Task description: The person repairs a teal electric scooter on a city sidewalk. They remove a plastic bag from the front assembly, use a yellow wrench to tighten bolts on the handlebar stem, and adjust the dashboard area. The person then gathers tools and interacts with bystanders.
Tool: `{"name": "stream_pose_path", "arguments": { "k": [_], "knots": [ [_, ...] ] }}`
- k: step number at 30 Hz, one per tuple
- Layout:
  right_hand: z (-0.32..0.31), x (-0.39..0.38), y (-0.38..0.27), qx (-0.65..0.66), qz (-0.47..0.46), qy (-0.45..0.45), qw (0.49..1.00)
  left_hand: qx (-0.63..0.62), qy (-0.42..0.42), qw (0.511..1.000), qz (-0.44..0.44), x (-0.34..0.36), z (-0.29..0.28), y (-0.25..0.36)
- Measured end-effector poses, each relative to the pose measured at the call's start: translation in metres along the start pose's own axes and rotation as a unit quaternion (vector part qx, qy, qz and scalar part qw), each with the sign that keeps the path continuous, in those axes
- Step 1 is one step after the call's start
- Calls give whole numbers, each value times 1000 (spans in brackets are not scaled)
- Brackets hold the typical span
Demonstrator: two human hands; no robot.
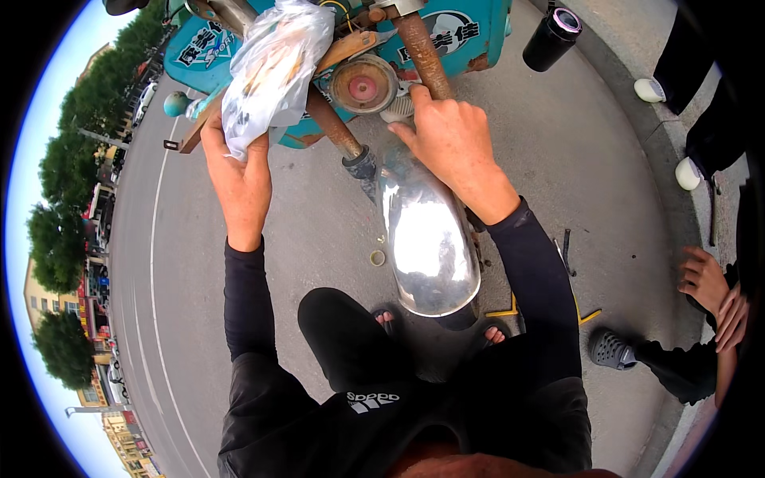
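A translucent white plastic bag with orange-brown contents lies over the front of a turquoise vehicle. My left hand is closed on the bag's lower end. Beside a rusty fork tube my right hand is curled, its thumb near a pale ribbed piece; what its fingers hold is hidden. Between the hands are a round horn-like fitting with a pink centre and a second rusty tube. A shiny chrome mudguard sits below my right hand.
A black cup stands at the curb. Two other people's legs, their hands and a grey clog are at the right. Yellow tools and a tape roll lie on the pavement. Cars and trees line the left.
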State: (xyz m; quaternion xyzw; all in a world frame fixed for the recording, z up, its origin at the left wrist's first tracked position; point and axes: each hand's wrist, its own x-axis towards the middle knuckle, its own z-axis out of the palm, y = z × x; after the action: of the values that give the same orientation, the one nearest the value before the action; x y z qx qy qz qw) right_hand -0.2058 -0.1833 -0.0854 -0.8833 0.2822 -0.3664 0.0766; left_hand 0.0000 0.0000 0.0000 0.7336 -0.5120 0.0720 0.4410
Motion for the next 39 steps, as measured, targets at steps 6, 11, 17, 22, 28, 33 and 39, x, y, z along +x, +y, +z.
{"name": "stream_pose_path", "arguments": {
  "k": [6, 11, 17, 22, 28, 33, 39],
  "knots": [
    [14, -1, -2, -102, -12, 32, 994, 246, 171, 899, 319, -26, 32, 50],
    [22, 1, -9, -170, -5, 101, 980, 306, -25, 855, 419, -4, 50, 111],
    [19, -5, -2, -92, -28, 57, 994, 328, -9, 839, 433, 0, 58, 97],
    [-16, -1, 23, 58, -32, -45, 997, 190, -132, 955, 185, -43, 89, 60],
    [-21, -1, 37, 113, -15, -25, 993, -75, -140, 987, -29, -30, 153, 16],
    [-27, 2, 50, 220, -25, -24, 975, -221, -176, 956, -82, -7, 170, 14],
    [-40, 4, 63, 336, 48, -27, 940, -257, -147, 945, -138, -10, 169, 17]
  ]
}}
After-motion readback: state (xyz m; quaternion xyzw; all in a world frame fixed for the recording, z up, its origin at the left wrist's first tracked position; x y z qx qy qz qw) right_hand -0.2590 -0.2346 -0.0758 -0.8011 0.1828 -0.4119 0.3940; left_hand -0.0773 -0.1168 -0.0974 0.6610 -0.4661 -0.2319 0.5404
